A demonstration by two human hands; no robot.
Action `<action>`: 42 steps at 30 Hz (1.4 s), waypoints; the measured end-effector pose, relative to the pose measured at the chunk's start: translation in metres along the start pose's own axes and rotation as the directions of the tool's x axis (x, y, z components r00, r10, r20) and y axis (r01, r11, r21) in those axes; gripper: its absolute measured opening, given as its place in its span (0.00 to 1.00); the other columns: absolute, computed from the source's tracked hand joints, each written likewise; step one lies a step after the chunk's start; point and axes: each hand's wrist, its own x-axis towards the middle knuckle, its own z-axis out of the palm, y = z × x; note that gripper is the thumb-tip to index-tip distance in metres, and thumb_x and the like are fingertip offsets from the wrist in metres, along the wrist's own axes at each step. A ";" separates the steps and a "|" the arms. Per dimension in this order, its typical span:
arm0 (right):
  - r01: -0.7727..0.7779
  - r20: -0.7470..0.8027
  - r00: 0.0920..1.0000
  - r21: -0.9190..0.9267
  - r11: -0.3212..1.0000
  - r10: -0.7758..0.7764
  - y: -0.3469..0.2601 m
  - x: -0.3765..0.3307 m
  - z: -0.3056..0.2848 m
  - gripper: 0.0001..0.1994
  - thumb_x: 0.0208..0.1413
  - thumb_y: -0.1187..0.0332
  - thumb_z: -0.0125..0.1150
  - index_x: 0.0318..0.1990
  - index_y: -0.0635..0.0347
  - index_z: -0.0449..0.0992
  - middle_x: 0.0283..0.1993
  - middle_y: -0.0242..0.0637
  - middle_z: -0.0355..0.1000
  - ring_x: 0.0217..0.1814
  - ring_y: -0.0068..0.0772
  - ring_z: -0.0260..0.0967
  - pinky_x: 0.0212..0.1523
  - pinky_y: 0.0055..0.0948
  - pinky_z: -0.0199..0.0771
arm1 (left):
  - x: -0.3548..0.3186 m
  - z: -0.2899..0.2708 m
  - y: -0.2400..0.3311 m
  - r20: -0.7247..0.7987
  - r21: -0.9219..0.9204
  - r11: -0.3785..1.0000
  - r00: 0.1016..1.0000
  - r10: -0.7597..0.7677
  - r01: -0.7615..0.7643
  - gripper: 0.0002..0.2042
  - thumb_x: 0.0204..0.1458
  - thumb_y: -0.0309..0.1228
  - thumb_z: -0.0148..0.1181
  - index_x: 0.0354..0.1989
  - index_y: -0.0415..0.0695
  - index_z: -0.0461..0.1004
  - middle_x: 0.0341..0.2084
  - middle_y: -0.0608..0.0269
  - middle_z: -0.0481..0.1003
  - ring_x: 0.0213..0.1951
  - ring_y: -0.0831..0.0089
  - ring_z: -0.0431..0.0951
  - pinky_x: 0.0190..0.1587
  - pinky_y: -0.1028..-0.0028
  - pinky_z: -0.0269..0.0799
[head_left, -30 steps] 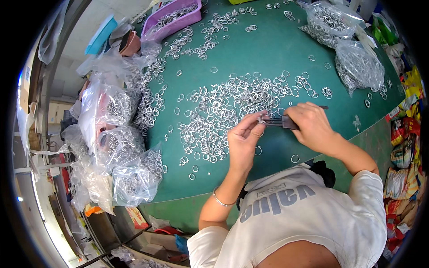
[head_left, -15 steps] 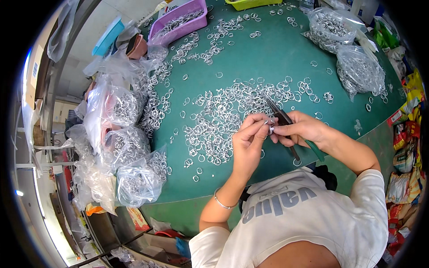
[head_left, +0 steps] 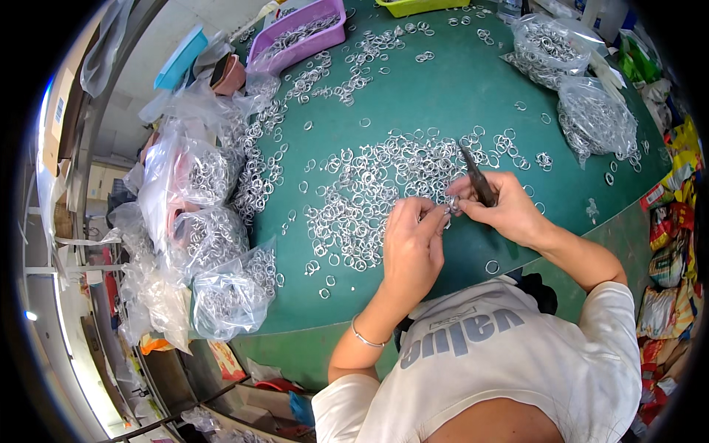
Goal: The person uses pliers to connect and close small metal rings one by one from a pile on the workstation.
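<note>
My left hand (head_left: 413, 242) is closed, thumb and fingertips pinched on a small silver ring (head_left: 449, 207). The tips of my right hand (head_left: 508, 209) meet the left fingertips at this ring. Held in my right hand is a pair of dark slim-nosed pliers (head_left: 478, 177), its jaws pointing away from me; its handles are mostly hidden by the hand. A wide loose pile of silver rings (head_left: 354, 214) lies on the green tabletop (head_left: 413, 100) just beyond and left of my hands. How the ring sits between the fingertips is too small to tell.
Clear plastic bags of rings (head_left: 229, 299) line the left side. More filled bags (head_left: 597, 118) stand at the far right. A purple basket (head_left: 341, 33) with rings, a yellow-green tray (head_left: 425, 4) and a blue basin (head_left: 177, 59) are farther off. One ring (head_left: 492, 266) lies near the table's front edge.
My right hand has moved a little away from me and turned, swinging the pliers more upright; their green handle no longer shows. My left hand has rolled so its back shows more.
</note>
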 end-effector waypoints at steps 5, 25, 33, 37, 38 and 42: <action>0.087 -0.049 0.994 -0.216 0.973 -0.099 0.001 -0.006 -0.001 0.05 0.48 0.77 0.55 0.33 0.66 0.73 0.19 0.28 0.65 0.20 0.14 0.55 0.20 0.20 0.55 | -0.006 0.000 -0.008 0.168 -0.117 0.976 0.972 -0.163 0.184 0.04 0.45 0.18 0.53 0.29 0.35 0.74 0.22 0.56 0.67 0.26 0.62 0.67 0.28 0.69 0.63; -0.591 0.423 0.791 0.337 0.733 0.443 0.014 0.014 -0.012 0.06 0.52 0.69 0.56 0.33 0.62 0.69 0.25 0.33 0.69 0.20 0.15 0.57 0.21 0.18 0.55 | -0.008 0.007 -0.016 0.092 -0.385 0.876 0.957 -0.276 0.290 0.04 0.48 0.21 0.55 0.30 0.34 0.75 0.24 0.60 0.69 0.26 0.72 0.69 0.30 0.75 0.64; 0.152 0.227 0.972 -0.428 0.891 -0.057 0.007 -0.001 0.000 0.05 0.44 0.79 0.56 0.29 0.65 0.67 0.22 0.39 0.68 0.22 0.35 0.64 0.25 0.30 0.61 | -0.013 -0.007 -0.001 0.217 0.175 0.984 0.974 -0.064 0.026 0.01 0.42 0.21 0.56 0.22 0.38 0.73 0.19 0.56 0.69 0.22 0.60 0.69 0.23 0.66 0.64; 0.469 0.321 0.882 -0.521 0.714 -0.345 0.008 -0.002 -0.002 0.11 0.34 0.84 0.56 0.30 0.68 0.66 0.23 0.46 0.66 0.25 0.50 0.64 0.25 0.38 0.62 | -0.018 -0.004 -0.025 0.459 -0.167 0.931 0.861 -0.218 0.325 0.04 0.45 0.24 0.54 0.23 0.38 0.75 0.18 0.53 0.70 0.20 0.59 0.70 0.24 0.67 0.64; 0.471 0.319 0.881 -0.516 0.715 -0.350 0.006 -0.001 -0.003 0.11 0.34 0.84 0.57 0.30 0.68 0.66 0.23 0.46 0.66 0.25 0.50 0.65 0.25 0.38 0.62 | -0.016 -0.005 -0.027 0.451 -0.132 0.907 0.839 -0.304 0.400 0.05 0.46 0.24 0.54 0.23 0.38 0.75 0.18 0.52 0.71 0.20 0.59 0.71 0.24 0.67 0.64; 0.133 0.131 0.990 -0.771 0.623 -0.049 -0.009 0.011 -0.016 0.07 0.39 0.81 0.55 0.29 0.67 0.69 0.25 0.48 0.68 0.27 0.53 0.66 0.27 0.39 0.63 | -0.019 -0.010 -0.036 0.317 0.012 0.893 0.845 -0.431 0.450 0.06 0.48 0.25 0.53 0.26 0.35 0.74 0.18 0.50 0.72 0.20 0.58 0.72 0.25 0.67 0.65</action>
